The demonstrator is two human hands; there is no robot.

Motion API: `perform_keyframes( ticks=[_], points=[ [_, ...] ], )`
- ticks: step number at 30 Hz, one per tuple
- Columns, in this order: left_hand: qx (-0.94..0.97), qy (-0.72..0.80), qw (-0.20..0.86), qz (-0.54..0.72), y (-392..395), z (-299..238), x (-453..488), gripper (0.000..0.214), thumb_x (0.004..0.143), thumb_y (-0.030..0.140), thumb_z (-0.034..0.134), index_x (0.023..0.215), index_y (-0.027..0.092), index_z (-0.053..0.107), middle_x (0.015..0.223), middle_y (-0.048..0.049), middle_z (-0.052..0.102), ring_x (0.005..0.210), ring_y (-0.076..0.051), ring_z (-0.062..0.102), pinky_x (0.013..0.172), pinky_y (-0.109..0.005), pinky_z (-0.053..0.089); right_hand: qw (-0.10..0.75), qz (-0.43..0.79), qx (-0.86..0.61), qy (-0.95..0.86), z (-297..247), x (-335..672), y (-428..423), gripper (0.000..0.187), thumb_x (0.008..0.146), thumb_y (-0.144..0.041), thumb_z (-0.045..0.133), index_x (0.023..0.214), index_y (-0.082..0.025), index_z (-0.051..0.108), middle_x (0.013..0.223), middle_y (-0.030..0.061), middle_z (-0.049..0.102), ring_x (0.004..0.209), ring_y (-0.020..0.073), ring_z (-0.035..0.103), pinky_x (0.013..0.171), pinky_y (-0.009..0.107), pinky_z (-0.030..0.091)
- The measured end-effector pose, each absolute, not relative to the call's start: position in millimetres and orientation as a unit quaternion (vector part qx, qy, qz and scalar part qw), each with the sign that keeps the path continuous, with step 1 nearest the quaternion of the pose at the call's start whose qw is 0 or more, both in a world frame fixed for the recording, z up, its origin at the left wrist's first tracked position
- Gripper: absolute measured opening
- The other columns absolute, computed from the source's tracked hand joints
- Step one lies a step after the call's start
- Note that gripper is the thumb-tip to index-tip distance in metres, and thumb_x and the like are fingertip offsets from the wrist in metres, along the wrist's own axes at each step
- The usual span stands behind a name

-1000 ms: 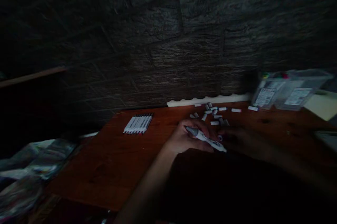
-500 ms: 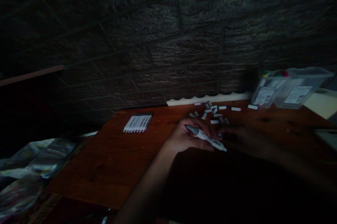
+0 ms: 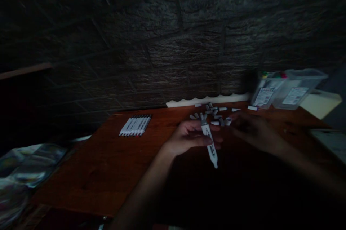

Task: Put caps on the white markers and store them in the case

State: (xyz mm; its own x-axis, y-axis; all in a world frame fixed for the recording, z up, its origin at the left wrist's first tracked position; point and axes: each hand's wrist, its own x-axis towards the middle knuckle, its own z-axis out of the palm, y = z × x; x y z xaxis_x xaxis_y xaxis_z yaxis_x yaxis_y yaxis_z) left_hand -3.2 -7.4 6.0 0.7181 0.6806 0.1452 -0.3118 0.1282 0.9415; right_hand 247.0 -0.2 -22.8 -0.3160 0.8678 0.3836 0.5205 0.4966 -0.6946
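Observation:
A white marker (image 3: 208, 142) with a grey upper end and dark print is pinched between the thumb and fingers of my left hand (image 3: 186, 139); its bare tip points down toward me. My right hand (image 3: 250, 131) is to the right, its fingertips closed on a small white marker cap (image 3: 228, 121) whose round open end faces me. Beyond both hands lies a loose cluster of white caps (image 3: 214, 110) on the wooden table (image 3: 89, 172). Farther left, several white markers (image 3: 135, 125) lie side by side in a neat row.
Two clear plastic containers (image 3: 293, 94) with labels stand at the back right, coloured tips showing in one. A white wavy-edged strip (image 3: 208, 99) runs along the dark brick wall (image 3: 162, 49). Crumpled plastic (image 3: 29, 165) lies at the left, and a pale flat object (image 3: 329, 145) at the right edge.
The marker in my left hand has swung from slanting sideways to nearly upright. My right hand has moved up and away from it, with the cap in its fingers. The view has shifted slightly.

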Motion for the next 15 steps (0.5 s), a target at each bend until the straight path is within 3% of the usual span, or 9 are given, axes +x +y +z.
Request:
perform_keyframes(
  ticks=[2,5,15],
  points=[
    [0.567,0.146,0.747,0.315,-8,8,-2,0.03,0.079,0.022,0.072,0.107,0.015,0.066,0.093,-0.0094,0.074,0.074,-0.019,0.072,0.071,-0.032,0.057,0.408,0.217,-0.432,-0.774,-14,247,-5,0.022,0.083,-0.032,0.06,0.103,-0.022,0.059,0.075,0.0004,0.065,0.063,0.0143,0.061,0.055,0.025,0.049],
    [0.561,0.13,0.766,0.285,-9,9,-1,0.026,0.083,0.021,0.066,0.108,0.015,0.062,0.097,-0.0106,0.073,0.071,-0.019,0.072,0.066,-0.031,0.058,0.423,0.207,-0.395,-0.789,-5,243,-16,0.021,0.083,-0.025,0.059,0.103,-0.021,0.058,0.084,0.0021,0.067,0.07,0.0145,0.062,0.057,0.024,0.049],
    [0.569,0.154,0.757,0.283,-7,9,-2,0.028,0.071,0.015,0.076,0.095,0.013,0.062,0.085,-0.0079,0.074,0.066,-0.018,0.071,0.064,-0.029,0.058,0.441,0.184,-0.34,-0.81,9,230,-43,0.037,0.085,-0.023,0.06,0.121,-0.03,0.06,0.106,0.0036,0.068,0.08,0.0148,0.064,0.067,0.027,0.053]
  ],
)
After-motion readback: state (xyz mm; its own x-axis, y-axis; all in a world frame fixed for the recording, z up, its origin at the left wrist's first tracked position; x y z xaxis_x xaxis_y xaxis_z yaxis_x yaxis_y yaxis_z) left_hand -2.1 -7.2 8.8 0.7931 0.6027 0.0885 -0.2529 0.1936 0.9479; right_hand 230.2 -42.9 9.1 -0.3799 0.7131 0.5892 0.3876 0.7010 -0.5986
